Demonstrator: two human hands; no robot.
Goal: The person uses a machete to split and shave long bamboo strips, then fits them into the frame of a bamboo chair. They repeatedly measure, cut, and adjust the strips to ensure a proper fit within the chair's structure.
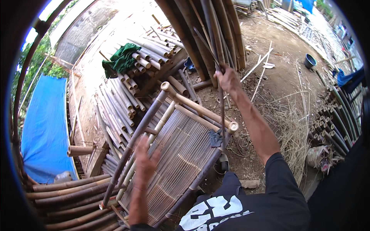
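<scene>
A bamboo bench or bed frame (200, 109) with a slatted bamboo surface (175, 154) stands tilted in front of me. My left hand (145, 158), slightly blurred, is over its left rail with the fingers apart and nothing visible in them. Reaching ahead past the frame's far right corner, my right hand (228, 79) is closed round a long thin dark stick (222, 111). The stick's lower part hangs down past that corner; whether the thin piece slanting up above my hand belongs to it, I cannot tell. A dark grey rag (216, 138) lies on the slats near the corner.
Thick bamboo poles (237, 34) stand upright just beyond my right hand. Cut poles (115, 104) are piled at left, with a green cloth (121, 57) on top. More bamboo (335, 119), a dark bucket (309, 61) and straw-like shavings (291, 131) are at right. A blue tarp (46, 123) hangs far left.
</scene>
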